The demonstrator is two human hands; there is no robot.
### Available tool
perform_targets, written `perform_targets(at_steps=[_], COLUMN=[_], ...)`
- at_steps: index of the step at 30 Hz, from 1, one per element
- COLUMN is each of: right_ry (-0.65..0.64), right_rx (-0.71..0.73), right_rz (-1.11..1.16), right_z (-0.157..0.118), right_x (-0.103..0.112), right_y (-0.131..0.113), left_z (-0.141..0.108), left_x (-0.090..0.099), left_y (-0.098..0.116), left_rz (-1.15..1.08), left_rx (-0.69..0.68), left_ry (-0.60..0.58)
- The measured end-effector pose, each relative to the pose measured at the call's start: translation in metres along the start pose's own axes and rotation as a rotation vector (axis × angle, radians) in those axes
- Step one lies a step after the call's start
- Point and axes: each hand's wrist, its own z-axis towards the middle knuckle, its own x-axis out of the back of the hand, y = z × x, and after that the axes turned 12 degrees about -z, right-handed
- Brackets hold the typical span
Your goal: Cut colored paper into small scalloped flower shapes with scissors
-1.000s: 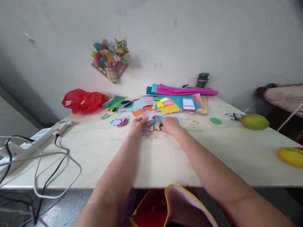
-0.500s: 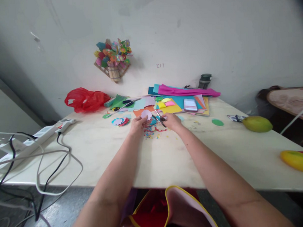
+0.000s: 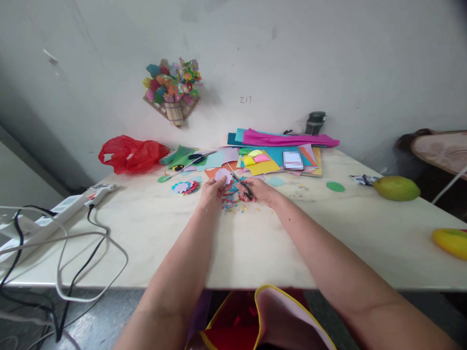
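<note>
Between the fingers of my left hand (image 3: 211,192) is a lavender paper flower (image 3: 223,176) with a scalloped edge. My right hand (image 3: 259,190) grips dark-handled scissors (image 3: 244,186), whose blades point up and left, close beside the flower's right edge. Whether the blades touch the paper I cannot tell. Beneath both hands lies a heap of small coloured paper scraps (image 3: 234,200). To the left rests a pile of cut paper flowers (image 3: 185,187) in blue, red and lavender.
Coloured paper sheets (image 3: 271,167) and a magenta roll (image 3: 289,138) lie at the back, near a second pair of scissors (image 3: 199,158). A red plastic bag (image 3: 133,154) and power strips (image 3: 71,203) with cables are left. Right are a green mango-like fruit (image 3: 397,188) and a yellow one (image 3: 456,245).
My right hand has shifted slightly left with the scissors, and their blades now look closed rather than spread. The left hand still has the flower, at a slightly different angle.
</note>
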Motion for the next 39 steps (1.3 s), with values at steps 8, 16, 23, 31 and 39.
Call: perform_targets(at_steps=[8,16,23,31,39], right_ry=[-0.047,-0.028,-0.021,-0.020,-0.018], right_rx=[0.034,0.032,0.035,0.024,0.035], right_rz=[-0.066,-0.008,-0.003,-0.010,-0.034], right_z=[-0.001,0.001,0.003,0.000,0.003], right_x=[-0.002,-0.009,-0.010,-0.010,-0.011], right_y=[0.006,0.007,0.010,0.006,0.009], left_z=[0.000,-0.002,-0.001,0.001,-0.001], left_x=[0.000,-0.009,-0.010,-0.009,-0.010], left_y=[-0.003,-0.009,-0.012,-0.015,-0.015], left_rz=[-0.020,0.013,-0.034,-0.044,-0.077], left_rx=[-0.002,-0.060,-0.052,-0.058,-0.051], left_ry=[0.010,0.069,0.090,0.092,0.099])
